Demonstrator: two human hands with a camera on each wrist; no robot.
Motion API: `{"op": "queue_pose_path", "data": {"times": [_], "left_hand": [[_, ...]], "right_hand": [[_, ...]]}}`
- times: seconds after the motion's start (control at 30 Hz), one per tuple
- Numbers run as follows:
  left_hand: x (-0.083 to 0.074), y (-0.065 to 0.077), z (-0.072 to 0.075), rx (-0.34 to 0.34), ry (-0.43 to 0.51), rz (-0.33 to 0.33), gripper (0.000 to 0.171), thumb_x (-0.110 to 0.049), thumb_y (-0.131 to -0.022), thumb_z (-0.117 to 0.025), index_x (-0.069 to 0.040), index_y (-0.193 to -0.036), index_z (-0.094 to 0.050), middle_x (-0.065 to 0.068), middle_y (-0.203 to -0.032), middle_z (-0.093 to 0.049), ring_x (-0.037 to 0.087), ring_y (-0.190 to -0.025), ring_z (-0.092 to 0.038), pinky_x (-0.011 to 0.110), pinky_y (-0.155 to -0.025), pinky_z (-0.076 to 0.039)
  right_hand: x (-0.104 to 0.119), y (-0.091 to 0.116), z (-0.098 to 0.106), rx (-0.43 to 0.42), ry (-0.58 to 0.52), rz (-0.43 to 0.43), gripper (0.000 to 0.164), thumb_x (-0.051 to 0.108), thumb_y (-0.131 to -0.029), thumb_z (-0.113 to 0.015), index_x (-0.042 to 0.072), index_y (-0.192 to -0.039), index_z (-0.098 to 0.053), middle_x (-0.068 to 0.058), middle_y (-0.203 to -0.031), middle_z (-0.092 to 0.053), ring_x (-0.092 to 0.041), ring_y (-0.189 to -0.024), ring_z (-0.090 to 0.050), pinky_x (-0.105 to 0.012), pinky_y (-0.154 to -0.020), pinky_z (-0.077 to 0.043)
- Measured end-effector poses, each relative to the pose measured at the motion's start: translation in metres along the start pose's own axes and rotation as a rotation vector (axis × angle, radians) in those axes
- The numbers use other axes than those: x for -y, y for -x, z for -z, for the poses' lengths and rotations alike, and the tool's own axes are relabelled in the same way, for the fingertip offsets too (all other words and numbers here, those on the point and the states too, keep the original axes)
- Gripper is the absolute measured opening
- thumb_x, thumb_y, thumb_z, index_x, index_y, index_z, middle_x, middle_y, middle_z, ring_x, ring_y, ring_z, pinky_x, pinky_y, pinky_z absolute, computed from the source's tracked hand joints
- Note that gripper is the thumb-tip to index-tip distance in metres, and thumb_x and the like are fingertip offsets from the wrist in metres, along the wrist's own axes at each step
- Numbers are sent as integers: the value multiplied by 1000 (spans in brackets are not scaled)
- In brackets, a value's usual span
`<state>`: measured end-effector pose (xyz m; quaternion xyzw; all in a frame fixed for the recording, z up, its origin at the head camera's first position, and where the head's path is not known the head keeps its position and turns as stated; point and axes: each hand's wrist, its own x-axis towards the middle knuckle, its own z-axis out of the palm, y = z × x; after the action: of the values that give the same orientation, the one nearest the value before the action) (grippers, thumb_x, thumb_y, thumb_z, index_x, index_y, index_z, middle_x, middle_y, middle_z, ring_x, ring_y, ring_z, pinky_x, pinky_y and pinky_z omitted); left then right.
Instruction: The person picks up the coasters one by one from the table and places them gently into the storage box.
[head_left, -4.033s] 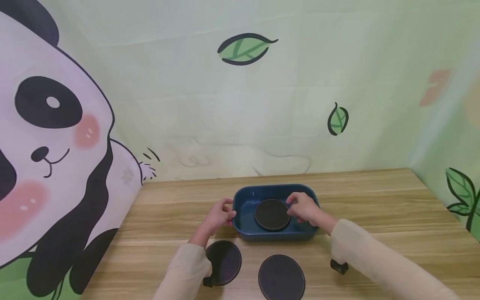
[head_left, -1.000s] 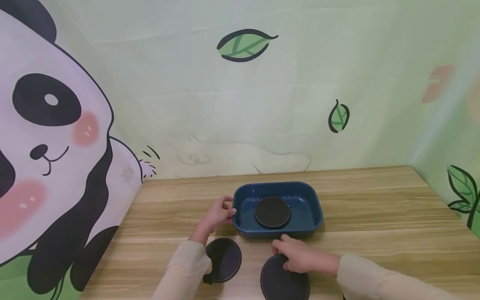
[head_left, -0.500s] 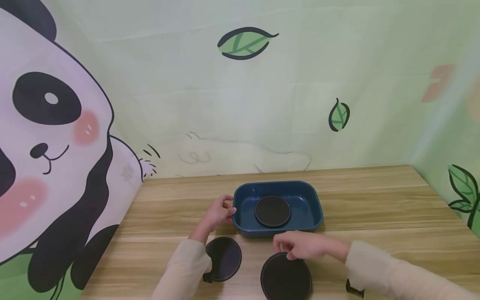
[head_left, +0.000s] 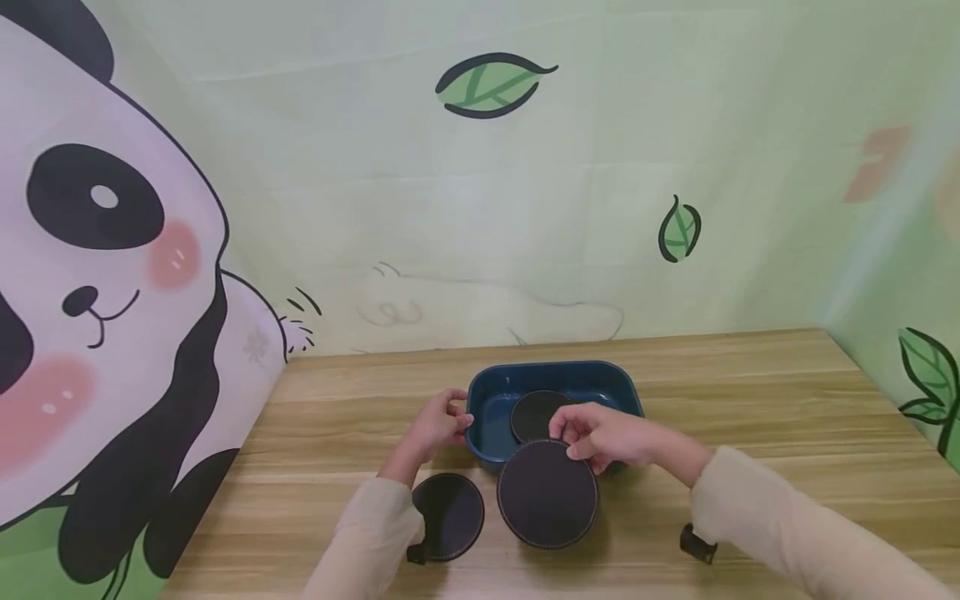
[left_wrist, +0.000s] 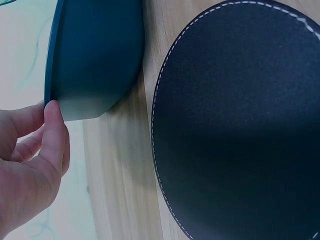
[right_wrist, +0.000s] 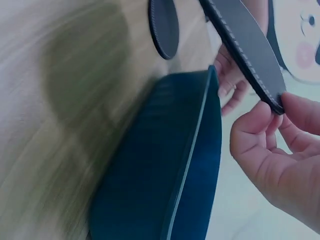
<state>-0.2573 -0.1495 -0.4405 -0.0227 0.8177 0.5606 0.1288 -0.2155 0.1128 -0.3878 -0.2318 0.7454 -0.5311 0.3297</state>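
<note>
A deep blue rectangular dish [head_left: 489, 427] sits toward the back of the table. At its left end my left hand [head_left: 437, 429] pinches the rim between thumb and fingers, plain in the left wrist view. My right hand [head_left: 611, 437] pinches the edge of a round black coaster [head_left: 547, 504] with pale stitching, raised and tilted over the dish's front side. The right wrist view shows this coaster [right_wrist: 245, 52] edge-on between thumb and fingers. Inside the dish lies another black coaster [head_left: 531, 415], partly covered by the right hand and the held coaster.
One more round black coaster [head_left: 454, 517] lies on the wooden table [head_left: 352, 417], close beside my left sleeve [head_left: 367, 533]. Behind the table hangs a pale green backdrop [head_left: 360, 192] printed with a panda and leaves. Black straps show at both cuffs.
My right hand moved from inside the dish to the front coaster, pinched it and lifted it up and forward toward the dish. My left hand stays on the rim.
</note>
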Motion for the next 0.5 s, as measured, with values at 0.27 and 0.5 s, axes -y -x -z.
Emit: {"op": "queue_pose_path", "data": {"times": [0.27,0.5], "left_hand": [[7,-6,1,20,18,-27,38,-2,-85,-54,-1,-121,-42,13,-86,-49,17,-64,-54,35,-64,-54],[2,-2,1,7,21,6,38,0,-85,-53,-1,-121,-42,14,-88,-48,17,-66,-53,37,-66,-53]], "right_hand": [[-5,-9,16,-132,-221,2,18,-2,-83,-51,4,-99,-45,-1,-76,-49,-12,-61,-48,-23,-50,-43],[-12,-20,25,-259,-380,-20,18,-3,-84,-48,8,-98,-44,1,-75,-55,-10,-60,-52,-23,-51,-43]]}}
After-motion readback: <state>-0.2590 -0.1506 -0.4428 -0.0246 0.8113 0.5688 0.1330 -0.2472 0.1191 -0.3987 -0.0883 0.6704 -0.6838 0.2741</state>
